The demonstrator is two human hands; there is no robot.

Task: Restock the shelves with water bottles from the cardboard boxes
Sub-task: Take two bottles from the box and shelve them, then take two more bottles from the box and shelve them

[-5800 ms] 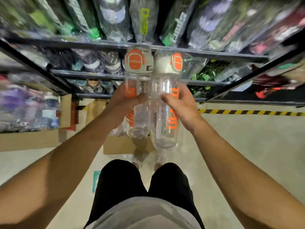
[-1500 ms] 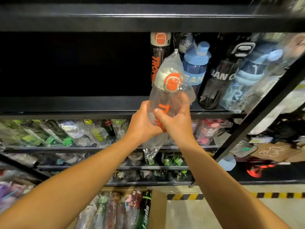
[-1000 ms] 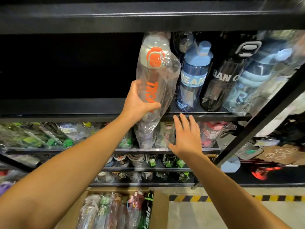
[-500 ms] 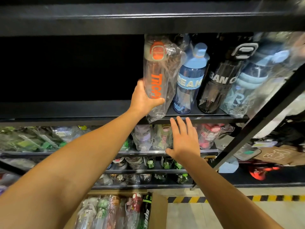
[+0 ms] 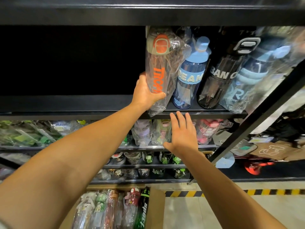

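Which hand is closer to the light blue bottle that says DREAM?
Left. The left hand grips the orange-lettered bottle standing right beside the light blue bottle on its left. The right hand hangs open below the shelf edge, under that bottle.

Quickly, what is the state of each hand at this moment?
Left hand: grips the clear plastic-wrapped bottle with orange lettering on the black shelf.
Right hand: open, fingers spread, holding nothing.

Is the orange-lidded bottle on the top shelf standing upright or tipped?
Roughly upright. The orange-lidded bottle stands in its plastic bag on the shelf, lid up, beside the blue bottle; the left hand grips its lower part.
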